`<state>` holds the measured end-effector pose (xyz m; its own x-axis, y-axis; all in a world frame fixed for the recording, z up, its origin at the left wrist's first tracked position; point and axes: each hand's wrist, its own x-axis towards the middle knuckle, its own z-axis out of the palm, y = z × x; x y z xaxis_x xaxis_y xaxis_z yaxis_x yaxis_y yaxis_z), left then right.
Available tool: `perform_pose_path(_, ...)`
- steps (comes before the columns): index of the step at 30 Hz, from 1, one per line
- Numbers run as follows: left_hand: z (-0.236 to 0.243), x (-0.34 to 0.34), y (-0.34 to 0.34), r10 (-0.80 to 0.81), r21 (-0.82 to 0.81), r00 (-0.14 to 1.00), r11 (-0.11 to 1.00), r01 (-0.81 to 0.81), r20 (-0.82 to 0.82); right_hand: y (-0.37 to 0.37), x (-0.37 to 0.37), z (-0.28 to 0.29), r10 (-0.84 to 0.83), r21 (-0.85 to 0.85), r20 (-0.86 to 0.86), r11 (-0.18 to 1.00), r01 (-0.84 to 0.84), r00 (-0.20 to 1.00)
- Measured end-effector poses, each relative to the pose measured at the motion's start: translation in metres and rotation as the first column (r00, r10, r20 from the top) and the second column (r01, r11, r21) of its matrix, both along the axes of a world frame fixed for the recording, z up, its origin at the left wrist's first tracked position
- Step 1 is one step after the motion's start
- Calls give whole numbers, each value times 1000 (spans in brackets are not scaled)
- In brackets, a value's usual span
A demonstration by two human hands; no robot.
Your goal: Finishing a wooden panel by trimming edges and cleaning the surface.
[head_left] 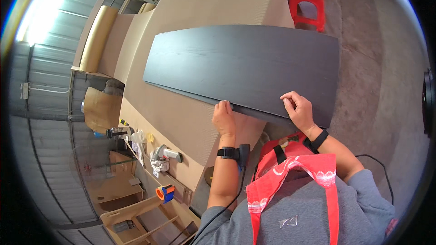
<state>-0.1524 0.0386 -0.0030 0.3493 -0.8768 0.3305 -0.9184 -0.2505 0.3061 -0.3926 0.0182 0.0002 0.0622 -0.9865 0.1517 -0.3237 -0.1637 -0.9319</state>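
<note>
A long dark grey panel (245, 66) with a faint wood grain lies across the brown-covered worktable. Along its near side a second dark edge (181, 91) shows just below, so at least two panels seem stacked. My left hand (223, 119) is closed at that near edge, its fingertips pinched against it. Over the near right part of the top panel, my right hand (298, 112) is closed, thumb and forefinger drawn together. Whatever may be between those fingers is too small to make out. Both wrists wear black straps, the left one with a small cabled box.
A red plastic stool (307, 2) stands beyond the table's far right corner. On the left ledge are a grey-and-white hand tool (167, 154), rags and an orange-and-blue tape dispenser (165, 193). A tan roll (99, 38) stands at the far left. Cables run beside both arms.
</note>
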Motion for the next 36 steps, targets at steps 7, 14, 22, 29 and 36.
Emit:
perform_pose_path(7, -4, -31, 11, -61, 28, 996, 998, 59, 65, -1, 1, -3, -3, -8, 8, 1000, 3, 1000)
perform_pose_path(14, 1, -94, 34, -317, 29, 948, 948, 316, 12, 0, 1, -1, 5, -1, 10, 1000, -5, 1000)
perform_pose_path(22, 2, -51, 17, -101, -30, 995, 994, 102, 8, 0, -1, -1, 9, 14, 34, 1000, -10, 999)
perform_pose_path(29, -4, -100, 35, -243, 17, 969, 970, 244, -38, 1, 1, -2, 11, 8, 27, 1000, -11, 1000)
perform_pose_path(36, 5, -73, 23, -132, 15, 990, 991, 133, -58, -1, -3, -1, 19, 1, 39, 1000, -19, 999)
